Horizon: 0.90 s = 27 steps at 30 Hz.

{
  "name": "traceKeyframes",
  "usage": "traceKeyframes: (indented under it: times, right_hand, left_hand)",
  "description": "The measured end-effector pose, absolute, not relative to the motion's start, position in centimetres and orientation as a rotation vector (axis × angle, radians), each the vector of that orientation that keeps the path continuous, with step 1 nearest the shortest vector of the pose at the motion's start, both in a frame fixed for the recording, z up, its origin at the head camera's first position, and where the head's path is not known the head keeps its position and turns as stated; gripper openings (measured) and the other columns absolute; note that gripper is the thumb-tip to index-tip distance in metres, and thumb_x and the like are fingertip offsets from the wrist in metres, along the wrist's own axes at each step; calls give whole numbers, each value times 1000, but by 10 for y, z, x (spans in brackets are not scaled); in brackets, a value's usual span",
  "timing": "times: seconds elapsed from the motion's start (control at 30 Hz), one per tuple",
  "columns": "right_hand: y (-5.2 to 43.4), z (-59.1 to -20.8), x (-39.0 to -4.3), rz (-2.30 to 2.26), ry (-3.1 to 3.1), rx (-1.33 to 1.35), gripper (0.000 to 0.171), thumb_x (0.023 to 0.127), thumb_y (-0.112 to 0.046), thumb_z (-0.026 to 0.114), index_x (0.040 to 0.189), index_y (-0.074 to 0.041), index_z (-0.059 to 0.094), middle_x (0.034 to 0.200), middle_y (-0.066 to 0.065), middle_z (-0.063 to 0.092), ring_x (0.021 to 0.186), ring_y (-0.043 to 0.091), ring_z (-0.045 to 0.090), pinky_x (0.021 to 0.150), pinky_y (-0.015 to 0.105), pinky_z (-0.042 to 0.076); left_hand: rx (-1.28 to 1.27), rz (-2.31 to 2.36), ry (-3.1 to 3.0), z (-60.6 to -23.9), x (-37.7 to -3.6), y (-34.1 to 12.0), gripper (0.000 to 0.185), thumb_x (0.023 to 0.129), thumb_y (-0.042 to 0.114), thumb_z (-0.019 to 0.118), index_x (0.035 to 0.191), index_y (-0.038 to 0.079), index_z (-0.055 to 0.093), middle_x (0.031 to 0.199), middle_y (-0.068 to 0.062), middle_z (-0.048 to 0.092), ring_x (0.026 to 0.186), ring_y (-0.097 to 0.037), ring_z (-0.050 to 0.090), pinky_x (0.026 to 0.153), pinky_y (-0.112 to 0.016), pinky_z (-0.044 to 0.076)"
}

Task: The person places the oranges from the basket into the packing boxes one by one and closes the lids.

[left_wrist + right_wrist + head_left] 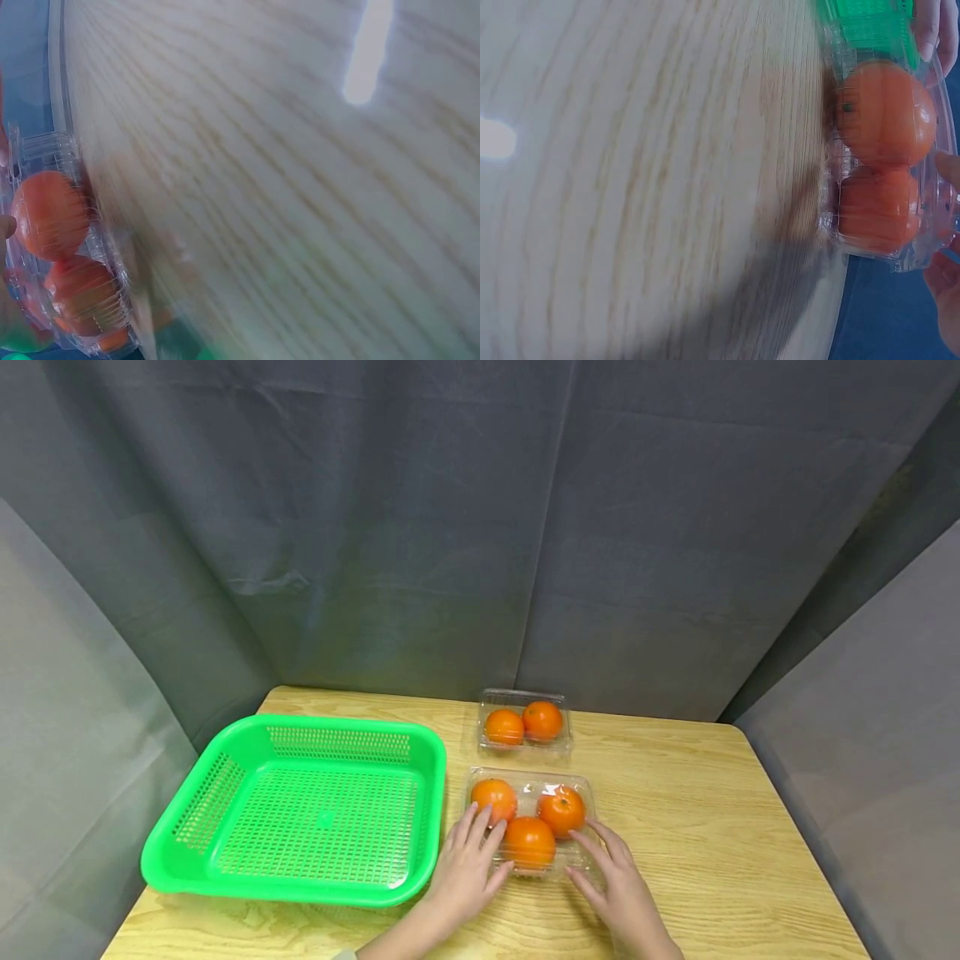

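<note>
Your two hands frame the near clear plastic box (529,823) of three oranges, one on each side, so the box sits bracketed between them near the front edge of the wooden table (712,827). Your left hand (465,868) lies with fingers straight and spread, its fingertips resting on the box lid over the left orange (492,798); it presses rather than clutches. Your right hand (618,885) reaches in from the other side, fingers extended and only loosely bent, tips against the box's right edge beside the right orange (561,810). The front orange (528,842) sits between your hands. Both forearms come in low from the near edge, angled toward each other. Left of the box, just beside it, stands the green basket (300,806); behind it sits a second, smaller box (524,724) holding two oranges.
</note>
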State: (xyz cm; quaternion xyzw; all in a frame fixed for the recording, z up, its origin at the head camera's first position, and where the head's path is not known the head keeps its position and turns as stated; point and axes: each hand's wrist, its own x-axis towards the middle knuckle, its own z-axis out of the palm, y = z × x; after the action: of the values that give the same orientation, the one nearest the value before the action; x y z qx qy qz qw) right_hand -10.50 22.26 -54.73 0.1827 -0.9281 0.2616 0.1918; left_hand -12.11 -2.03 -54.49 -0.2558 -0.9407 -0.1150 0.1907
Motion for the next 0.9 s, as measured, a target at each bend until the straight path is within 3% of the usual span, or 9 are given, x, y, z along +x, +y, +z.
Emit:
traceKeyframes:
  times: [0.9]
  right_hand:
    - [225,-544,-134,771,-2603,527,51,74,-16,75,121,-9,56,132,21,43,118,38,40,83,54,46]
  left_hand:
    - [-650,-263,-2798,-533,-145,-7,51,90,40,52,131,11,48,140,-15,35,132,-36,26,100,-45,35]
